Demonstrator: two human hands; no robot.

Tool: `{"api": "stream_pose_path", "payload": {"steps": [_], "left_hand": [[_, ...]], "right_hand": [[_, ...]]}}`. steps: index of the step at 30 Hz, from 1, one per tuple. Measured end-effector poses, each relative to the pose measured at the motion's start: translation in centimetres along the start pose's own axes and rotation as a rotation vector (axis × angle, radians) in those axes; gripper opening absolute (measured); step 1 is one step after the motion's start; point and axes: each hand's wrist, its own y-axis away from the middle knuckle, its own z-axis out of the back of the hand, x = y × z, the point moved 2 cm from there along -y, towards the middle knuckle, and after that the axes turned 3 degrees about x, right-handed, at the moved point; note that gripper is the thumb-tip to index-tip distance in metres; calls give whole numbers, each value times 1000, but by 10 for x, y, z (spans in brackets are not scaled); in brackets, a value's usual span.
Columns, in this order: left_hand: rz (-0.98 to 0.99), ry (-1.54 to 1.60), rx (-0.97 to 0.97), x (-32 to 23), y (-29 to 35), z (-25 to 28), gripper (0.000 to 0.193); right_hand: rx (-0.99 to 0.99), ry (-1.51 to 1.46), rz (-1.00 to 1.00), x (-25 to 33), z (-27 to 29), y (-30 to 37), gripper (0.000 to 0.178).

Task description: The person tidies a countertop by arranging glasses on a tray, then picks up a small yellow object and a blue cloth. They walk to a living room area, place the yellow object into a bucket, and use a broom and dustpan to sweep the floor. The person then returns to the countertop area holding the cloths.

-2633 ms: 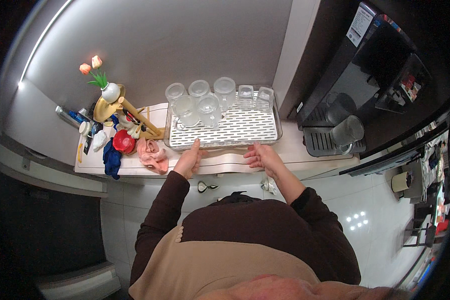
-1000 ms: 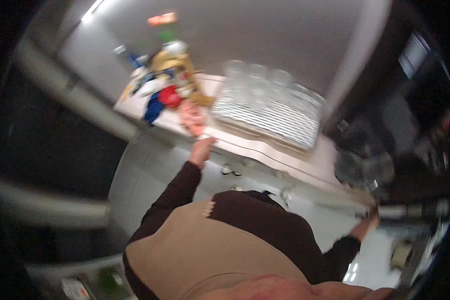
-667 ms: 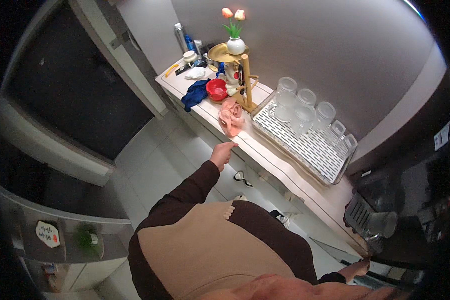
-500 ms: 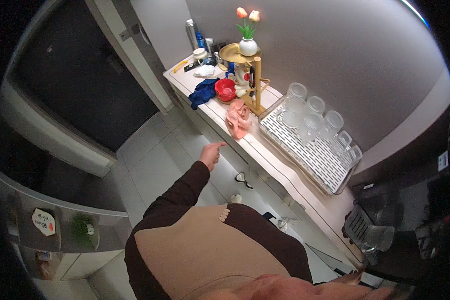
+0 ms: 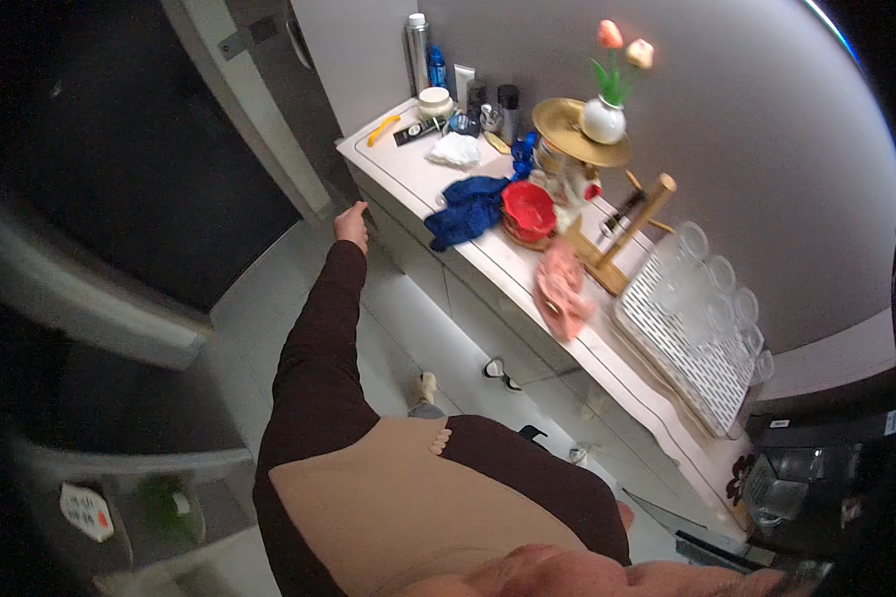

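Sleeves: a person in a dark-brown and tan top (image 5: pixel 368 488) stands before me, both hands low.
Right hand: only a sliver of skin from the right hand (image 5: pixel 625 514) shows beside the body; I cannot tell how its fingers lie.
Left hand: the left hand (image 5: pixel 351 227) is out by the left end of the pale, dark-lined bench (image 5: pixel 513 264); its fingers look loosely bent, but I cannot tell whether it touches the edge.
Cloths: a crumpled dark-blue cloth (image 5: pixel 468 212) overhangs the front edge near that hand; a crumpled pink cloth (image 5: pixel 560 289) lies further right.
Bowl: a round red bowl (image 5: pixel 529 206) sits just beside the blue cloth.
Tray: clear glass mugs (image 5: pixel 712 318) stand together on a white slotted tray (image 5: pixel 702 388) at the right.
Back: a round white vase (image 5: pixel 603 119) with tulips stands on a gold dish (image 5: pixel 558 119).
Far corner: a thin yellow curved strip (image 5: pixel 382 130), a squat cream jar (image 5: pixel 434 103) and a tall silver bottle (image 5: pixel 417 52).
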Motion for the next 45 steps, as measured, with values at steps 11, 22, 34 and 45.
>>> {"api": "stream_pose_path", "payload": {"steps": [11,22,34,45], "left_hand": [[94,-132,37,-51,-189,-1,40],[10,-301,87,-53,-224,5,30],[-400,-710,-69,-49,-260,-18,27],[-361,-643,-36,-46,-272,-5,27]], "right_hand": [[378,249,366,333,-236,63,20],[409,210,371,388,-272,47,22],[427,186,257,371,-276,37,25],[381,147,167,369,-285,57,28]]}}
